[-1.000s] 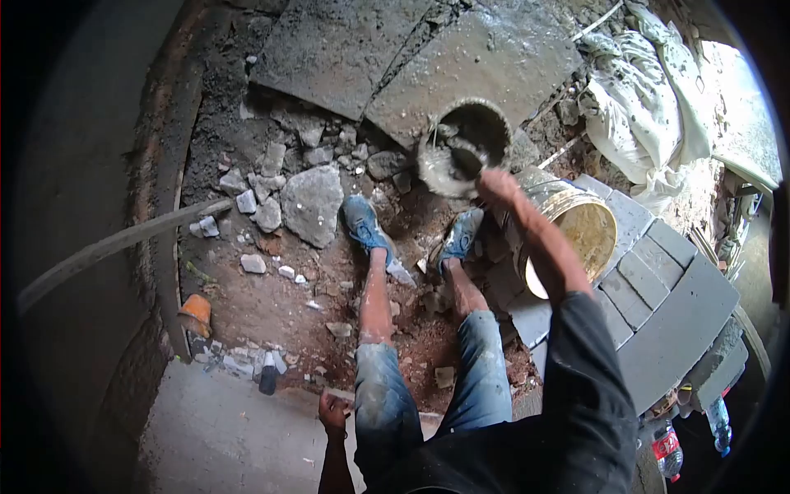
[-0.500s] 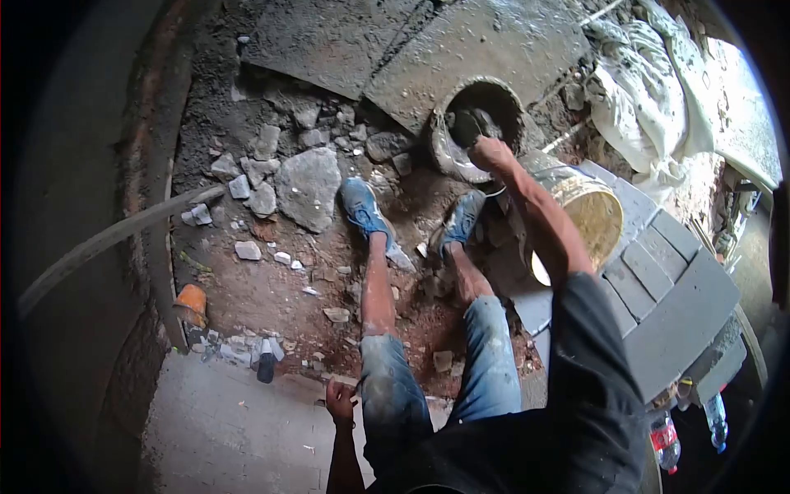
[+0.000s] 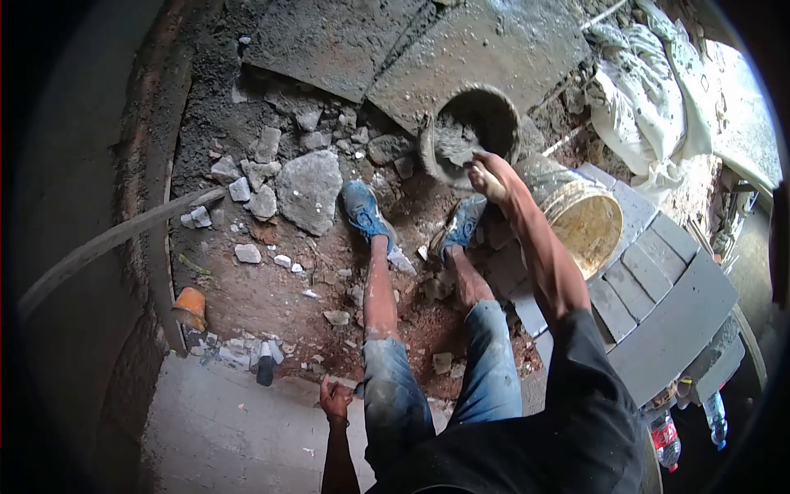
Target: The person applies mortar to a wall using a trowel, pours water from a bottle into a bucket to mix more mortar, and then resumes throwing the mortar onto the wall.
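Observation:
My right hand (image 3: 496, 177) is closed round the handle of a trowel (image 3: 475, 155). The trowel's blade is over the mouth of a round mortar tub (image 3: 514, 123), and grey wet mortar (image 3: 455, 140) lies on or around it. The tub tilts, its dark inside facing me. My left hand (image 3: 335, 399) is low beside my knee, at the edge of a pale block surface (image 3: 239, 420). Its fingers look apart, with nothing plainly held. A small dark-handled object (image 3: 266, 369) lies to its left.
A dirty plastic bucket (image 3: 586, 230) lies on its side right of my forearm, against stacked grey blocks (image 3: 658, 272). Broken stone (image 3: 309, 189) and rubble surround my shoes. An orange cup (image 3: 190, 306), a hose (image 3: 107, 239), white sacks (image 3: 650, 90) and bottles (image 3: 665, 440) are around.
The trowel blade has turned and now shows pale mortar near the tub's left side. My right hand has shifted slightly down, and the tub has moved a little. My left hand has shifted slightly.

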### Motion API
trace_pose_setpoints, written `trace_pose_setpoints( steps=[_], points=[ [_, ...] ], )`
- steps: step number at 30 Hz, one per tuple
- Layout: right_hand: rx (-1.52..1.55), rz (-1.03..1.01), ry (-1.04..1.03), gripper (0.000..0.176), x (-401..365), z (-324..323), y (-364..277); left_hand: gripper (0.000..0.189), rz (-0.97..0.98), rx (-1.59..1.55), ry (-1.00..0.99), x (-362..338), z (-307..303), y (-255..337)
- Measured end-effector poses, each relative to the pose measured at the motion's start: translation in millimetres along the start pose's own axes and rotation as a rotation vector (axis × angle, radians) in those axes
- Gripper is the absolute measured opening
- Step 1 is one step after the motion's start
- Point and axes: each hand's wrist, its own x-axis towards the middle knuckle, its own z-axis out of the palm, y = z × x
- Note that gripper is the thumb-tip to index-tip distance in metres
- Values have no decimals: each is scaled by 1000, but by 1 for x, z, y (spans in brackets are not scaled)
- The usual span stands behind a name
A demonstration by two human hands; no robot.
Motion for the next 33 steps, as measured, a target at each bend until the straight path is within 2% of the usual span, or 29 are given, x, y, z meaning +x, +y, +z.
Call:
trace_pose_setpoints(
  steps=[1, 2, 3, 5, 7, 9, 10, 11, 13, 15, 16, 17, 19, 20, 21, 22, 24, 26, 27, 28, 29, 31, 33],
  points=[
    [124, 105, -174, 26, -13, -3, -9, 52, 9, -14, 2, 5, 4, 0],
    [130, 90, -208, 30, -24, -3, -12, 52, -6, -16, -3, 5, 1, -3],
    [34, 46, -138, 32, -34, 4, -12, 53, -26, -10, -5, 0, -5, -4],
    [-473, -329, 185, 33, -50, 24, 1, 54, -49, -38, -5, -2, -3, 2],
    [-808, -724, 304, 32, -16, 19, 9, 55, -39, 53, 1, -11, 1, 9],
    [-1170, -739, 356, 32, 17, 12, 16, 55, -29, 37, -19, -2, 2, 7],
    [-1380, -661, 501, 27, 33, 3, 26, 55, -24, 2, -33, -7, 1, 2],
    [-1376, -671, 501, 27, 47, -20, 19, 55, -15, 0, -33, -3, 5, 6],
    [-2256, -1203, 389, 19, 58, -65, 5, 57, -64, -77, 46, -8, 5, 11],
    [-2206, -648, 420, 16, -10, -29, -25, 56, -50, -57, 20, -17, -4, 14],
    [-2180, -828, 350, 18, -8, -51, -35, 56, -32, -61, -3, -17, -2, 14],
    [-2187, -834, 357, 18, -21, -46, -38, 56, -16, -67, -24, -18, 1, 12],
    [-1931, -996, 447, 18, -65, -18, -34, 57, -44, -86, -45, -11, -2, -2],
    [-1705, -705, 452, 16, -79, 13, -37, 58, -79, -82, -32, -11, -1, -5],
    [-1708, -704, 445, 16, -57, 8, -33, 59, -114, -79, -22, -11, 3, -9],
    [-1994, -901, 86, 17, -24, -1, -25, 60, -112, -71, -18, -9, 7, -12],
    [-2237, -1085, -328, 18, 1, -6, -29, 59, -74, -29, -31, -12, 15, -9],
    [-2122, -605, 236, 21, 12, -2, -35, 58, 10, 25, -59, -9, 14, -13],
    [-2212, -659, 314, 20, -7, 5, -53, 58, -4, 29, -47, -15, 10, -15],
    [-2342, -849, 439, 19, 14, -21, -67, 58, 1, 18, -56, -19, 7, -12],
    [-2293, -877, 258, 20, -12, -26, -96, 57, 16, -2, -79, -20, 10, -10],
    [-2350, -756, 407, 18, -48, -19, -119, 55, -89, -13, -37, -26, 14, -12],
    [-2254, -939, 483, 17, -47, -37, -129, 55, -203, -8, -10, -31, 18, -9]
  ],
)
